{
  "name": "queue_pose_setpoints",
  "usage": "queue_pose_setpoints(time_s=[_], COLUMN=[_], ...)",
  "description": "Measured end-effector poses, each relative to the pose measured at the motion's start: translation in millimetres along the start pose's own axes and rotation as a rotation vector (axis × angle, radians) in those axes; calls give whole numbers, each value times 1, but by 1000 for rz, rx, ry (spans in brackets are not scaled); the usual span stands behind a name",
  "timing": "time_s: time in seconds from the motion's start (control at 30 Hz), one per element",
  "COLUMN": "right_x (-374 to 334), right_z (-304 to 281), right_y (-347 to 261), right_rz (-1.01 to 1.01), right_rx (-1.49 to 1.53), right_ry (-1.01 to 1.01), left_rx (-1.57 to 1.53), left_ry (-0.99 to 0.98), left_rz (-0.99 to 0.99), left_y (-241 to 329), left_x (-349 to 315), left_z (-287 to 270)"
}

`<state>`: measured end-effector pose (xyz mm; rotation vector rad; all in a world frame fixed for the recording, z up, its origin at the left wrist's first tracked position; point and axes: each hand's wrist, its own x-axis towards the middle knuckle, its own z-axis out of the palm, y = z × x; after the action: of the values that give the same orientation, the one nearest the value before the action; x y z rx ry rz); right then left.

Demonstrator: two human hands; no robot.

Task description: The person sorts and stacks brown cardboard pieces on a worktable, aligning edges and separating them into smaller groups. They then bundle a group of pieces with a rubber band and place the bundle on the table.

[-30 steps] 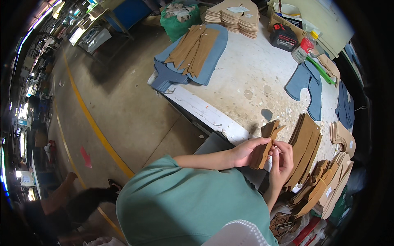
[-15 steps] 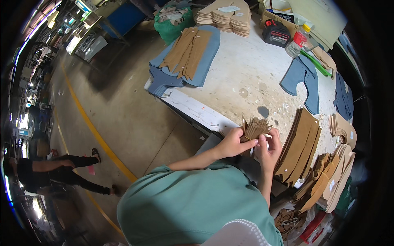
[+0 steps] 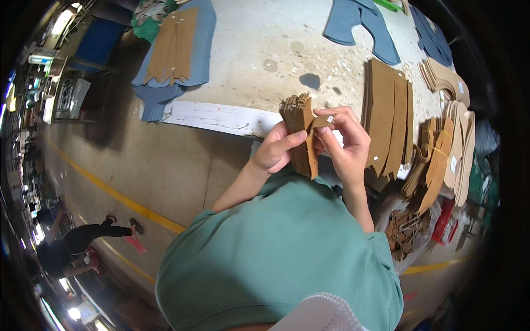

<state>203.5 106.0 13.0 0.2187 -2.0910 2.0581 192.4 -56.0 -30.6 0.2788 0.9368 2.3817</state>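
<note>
A thick bundle of narrow brown leather-like pieces (image 3: 299, 151) stands roughly upright in front of my body, at the table's front edge. My left hand (image 3: 273, 147) is closed round its left side, thumb laid across the face. With thumb and fingers, my right hand (image 3: 350, 142) pinches the end of one small brown strip (image 3: 322, 121) bearing a white label. This strip sticks out to the right from the bundle's upper part; whether it is still joined to the rest I cannot tell. Some right fingertips are hidden behind the strip and bundle.
On the pale, stained table (image 3: 248, 55) lie long brown strips (image 3: 386, 116) to the right and grey-blue cut pieces (image 3: 361, 25) farther back. Brown strips top a blue-grey stack (image 3: 200, 49) at left. Banded pieces (image 3: 439, 149) sit at the right edge. A person (image 3: 83, 240) is on the floor side.
My view has shifted, so the table sits higher in it. The bundle has turned more upright, showing its long face, and my right hand now holds a labelled strip out from it.
</note>
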Motion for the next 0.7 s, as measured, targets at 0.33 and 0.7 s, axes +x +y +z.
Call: queue_pose_setpoints(time_s=[0.33,0.7], right_x=[1,2], right_z=[-4,-6], right_y=[0,5], right_rz=[-89,-129], right_rx=[-68,-201], right_ry=[35,57], left_rx=[153,541], left_ry=[10,153], left_rz=[108,218], left_y=[4,-3], left_x=[5,9], left_z=[13,13])
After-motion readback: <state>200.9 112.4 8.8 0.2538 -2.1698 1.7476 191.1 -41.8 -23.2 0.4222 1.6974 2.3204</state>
